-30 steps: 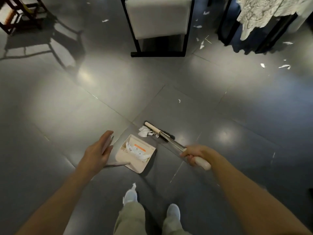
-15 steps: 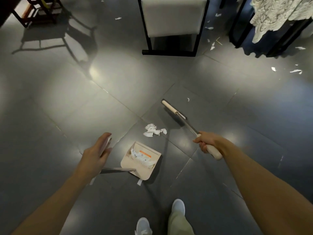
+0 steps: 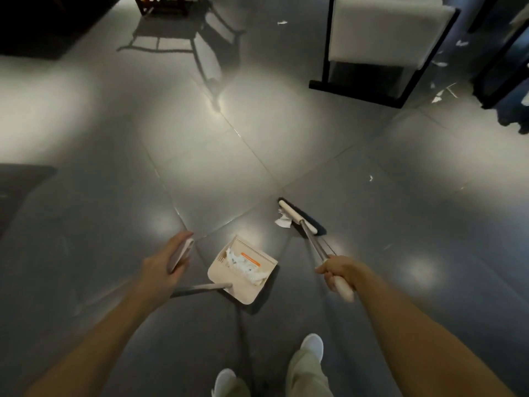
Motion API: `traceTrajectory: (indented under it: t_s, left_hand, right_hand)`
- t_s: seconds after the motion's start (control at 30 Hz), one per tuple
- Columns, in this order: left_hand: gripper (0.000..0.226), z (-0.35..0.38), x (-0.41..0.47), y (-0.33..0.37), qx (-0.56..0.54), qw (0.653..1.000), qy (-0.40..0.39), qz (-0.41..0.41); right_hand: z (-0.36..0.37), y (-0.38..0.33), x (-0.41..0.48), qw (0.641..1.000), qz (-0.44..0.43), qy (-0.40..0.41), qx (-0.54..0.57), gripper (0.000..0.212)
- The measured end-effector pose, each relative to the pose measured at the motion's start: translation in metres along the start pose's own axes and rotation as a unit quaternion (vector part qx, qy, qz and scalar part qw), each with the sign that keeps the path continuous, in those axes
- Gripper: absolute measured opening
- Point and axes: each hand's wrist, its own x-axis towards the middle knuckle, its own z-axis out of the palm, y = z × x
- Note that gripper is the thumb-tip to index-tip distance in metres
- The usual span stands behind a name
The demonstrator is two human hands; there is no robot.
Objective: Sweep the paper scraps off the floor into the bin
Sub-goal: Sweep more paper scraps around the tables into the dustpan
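Observation:
My left hand (image 3: 169,265) grips the cream top of the long handle of a beige dustpan (image 3: 256,295). The pan stands on the grey tile floor in front of my feet and holds crumpled white paper scraps (image 3: 246,269). My right hand (image 3: 335,273) grips the broom handle by its cream end. The broom head (image 3: 297,216) lies on the floor to the upper right of the pan. A small pile of white scraps (image 3: 283,220) sits against the head's left side, apart from the pan. More scraps (image 3: 438,96) lie by the chair, and a single one (image 3: 371,177) lies beyond the broom.
A white-cushioned chair with a black frame (image 3: 386,30) stands at the back right, dark furniture legs (image 3: 498,81) beside it. A wooden stool (image 3: 160,4) is at the back left, a dark mat (image 3: 17,190) at the left edge. My shoes (image 3: 312,345) are behind the pan.
The broom swung out past the scrap pile and now rests against its right side. The pile lies farther from the pan than a second ago. My view has turned left.

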Motion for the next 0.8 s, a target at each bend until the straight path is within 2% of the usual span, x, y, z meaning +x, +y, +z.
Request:
traceTrajectory:
  t_s: [0.1, 0.23, 0.4, 0.57, 0.8]
  left_hand:
    - [0.055, -0.011, -0.030, -0.021, -0.005, 1.000, 0.001, 0.007]
    - [0.050, -0.035, -0.068, -0.070, 0.007, 0.999, -0.017, 0.028]
    - [0.047, -0.061, -0.109, -0.130, 0.011, 0.997, -0.051, 0.060]
    - [0.050, -0.080, -0.146, -0.150, 0.049, 0.992, -0.073, 0.092]
    - [0.052, -0.075, -0.156, -0.169, 0.036, 0.990, -0.097, 0.098]
  right_hand:
    - [0.031, 0.028, -0.013, 1.000, 0.012, 0.005, -0.021, 0.011]
    - [0.083, 0.084, -0.034, 0.999, 0.011, 0.015, -0.040, 0.018]
    - [0.151, 0.152, -0.060, 0.999, 0.012, 0.005, -0.031, 0.007]
    - [0.184, 0.183, -0.087, 0.999, -0.017, 0.015, 0.036, 0.007]
    - [0.200, 0.190, -0.089, 0.996, -0.068, 0.056, 0.026, 0.020]
